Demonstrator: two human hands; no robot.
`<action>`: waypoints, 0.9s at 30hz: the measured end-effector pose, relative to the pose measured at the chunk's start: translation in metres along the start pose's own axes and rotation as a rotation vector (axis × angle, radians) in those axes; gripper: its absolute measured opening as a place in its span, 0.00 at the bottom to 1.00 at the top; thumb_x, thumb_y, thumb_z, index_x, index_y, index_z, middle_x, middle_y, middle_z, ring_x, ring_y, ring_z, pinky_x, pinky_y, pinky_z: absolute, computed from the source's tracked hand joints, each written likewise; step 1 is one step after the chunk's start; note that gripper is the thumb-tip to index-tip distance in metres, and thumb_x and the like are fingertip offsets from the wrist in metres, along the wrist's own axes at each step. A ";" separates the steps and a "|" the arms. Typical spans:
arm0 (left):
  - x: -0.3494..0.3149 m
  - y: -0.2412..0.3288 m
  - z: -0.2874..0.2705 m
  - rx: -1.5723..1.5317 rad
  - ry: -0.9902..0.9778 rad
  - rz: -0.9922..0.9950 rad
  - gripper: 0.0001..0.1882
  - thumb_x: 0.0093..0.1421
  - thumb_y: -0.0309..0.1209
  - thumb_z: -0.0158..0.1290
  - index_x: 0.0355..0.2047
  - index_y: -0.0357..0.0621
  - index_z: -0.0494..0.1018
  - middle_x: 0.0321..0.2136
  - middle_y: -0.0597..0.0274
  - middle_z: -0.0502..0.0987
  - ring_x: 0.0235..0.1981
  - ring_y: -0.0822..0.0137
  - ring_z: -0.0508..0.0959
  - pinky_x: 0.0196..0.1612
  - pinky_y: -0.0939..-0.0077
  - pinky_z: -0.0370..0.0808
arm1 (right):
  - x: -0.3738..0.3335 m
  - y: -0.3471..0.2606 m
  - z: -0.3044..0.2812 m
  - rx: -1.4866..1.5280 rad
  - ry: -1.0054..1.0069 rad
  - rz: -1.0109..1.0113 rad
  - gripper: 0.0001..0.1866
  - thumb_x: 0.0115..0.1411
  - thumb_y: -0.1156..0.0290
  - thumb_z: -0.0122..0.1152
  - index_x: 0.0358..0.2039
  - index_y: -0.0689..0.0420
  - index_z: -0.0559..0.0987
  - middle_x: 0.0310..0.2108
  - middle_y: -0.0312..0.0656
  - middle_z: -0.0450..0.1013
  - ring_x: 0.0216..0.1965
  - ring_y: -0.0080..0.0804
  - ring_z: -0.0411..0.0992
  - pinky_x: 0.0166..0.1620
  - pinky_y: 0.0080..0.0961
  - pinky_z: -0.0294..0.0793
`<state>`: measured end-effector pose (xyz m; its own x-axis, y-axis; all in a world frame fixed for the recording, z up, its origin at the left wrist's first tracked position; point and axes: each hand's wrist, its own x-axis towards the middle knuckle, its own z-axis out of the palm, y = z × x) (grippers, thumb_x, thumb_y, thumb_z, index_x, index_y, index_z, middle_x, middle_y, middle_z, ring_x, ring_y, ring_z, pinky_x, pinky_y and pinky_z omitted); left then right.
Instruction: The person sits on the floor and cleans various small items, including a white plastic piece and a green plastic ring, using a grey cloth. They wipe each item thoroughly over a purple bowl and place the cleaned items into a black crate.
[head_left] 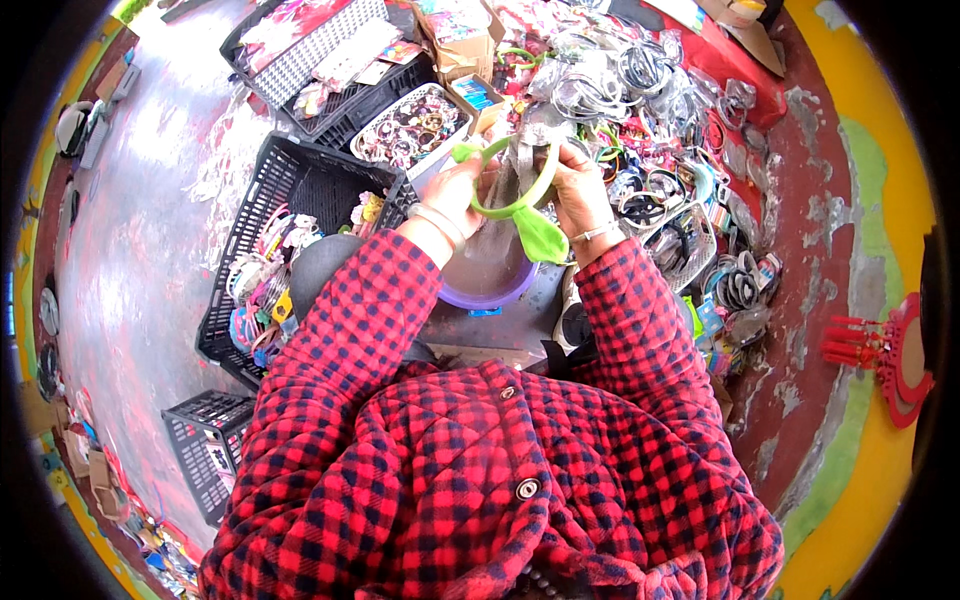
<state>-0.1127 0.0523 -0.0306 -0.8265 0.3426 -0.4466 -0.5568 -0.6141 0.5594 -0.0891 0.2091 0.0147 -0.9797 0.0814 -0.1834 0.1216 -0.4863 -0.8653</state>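
Both hands hold a lime-green headband (520, 205) with a leaf-shaped green piece hanging from its lower arc. My left hand (455, 190) grips its left end, and a clear plastic sleeve (515, 170) hangs between the hands. My right hand (580, 185) grips the right side of the band. Pale bangles sit on both wrists. Below the hands lies a round purple-rimmed bowl (490, 285).
A black plastic crate (300, 190) of hair accessories stands at my left, with more crates (205, 450) lower left and behind. A pile of bagged headbands (650, 110) spreads at the right. A white tray (410, 125) of small items lies ahead. Red combs (890, 350) lie far right.
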 end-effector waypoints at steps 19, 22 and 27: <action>-0.029 -0.008 0.012 0.370 -0.357 -0.230 0.06 0.56 0.30 0.42 0.25 0.42 0.65 0.14 0.65 0.65 0.10 0.77 0.63 0.10 0.86 0.57 | 0.005 0.005 -0.004 -1.188 0.140 -0.968 0.09 0.46 0.76 0.59 0.30 0.55 0.76 0.28 0.40 0.70 0.27 0.40 0.71 0.29 0.29 0.71; -0.030 -0.004 0.012 0.351 -0.340 -0.207 0.06 0.56 0.29 0.43 0.26 0.41 0.66 0.13 0.65 0.65 0.10 0.77 0.63 0.10 0.85 0.56 | 0.003 0.004 0.000 -1.221 0.046 -0.975 0.09 0.46 0.76 0.59 0.31 0.55 0.76 0.30 0.41 0.70 0.29 0.40 0.71 0.30 0.27 0.71; -0.028 -0.003 0.014 0.455 -0.291 -0.110 0.06 0.55 0.28 0.43 0.27 0.39 0.68 0.14 0.64 0.66 0.09 0.77 0.63 0.10 0.85 0.56 | 0.004 0.028 0.000 0.030 -0.072 -0.105 0.08 0.56 0.74 0.50 0.37 0.59 0.73 0.33 0.37 0.72 0.30 0.27 0.71 0.34 0.22 0.71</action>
<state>-0.0890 0.0549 -0.0098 -0.7140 0.6097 -0.3443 -0.5676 -0.2161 0.7944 -0.0901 0.1963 -0.0100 -0.9958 0.0709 -0.0577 0.0141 -0.5042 -0.8634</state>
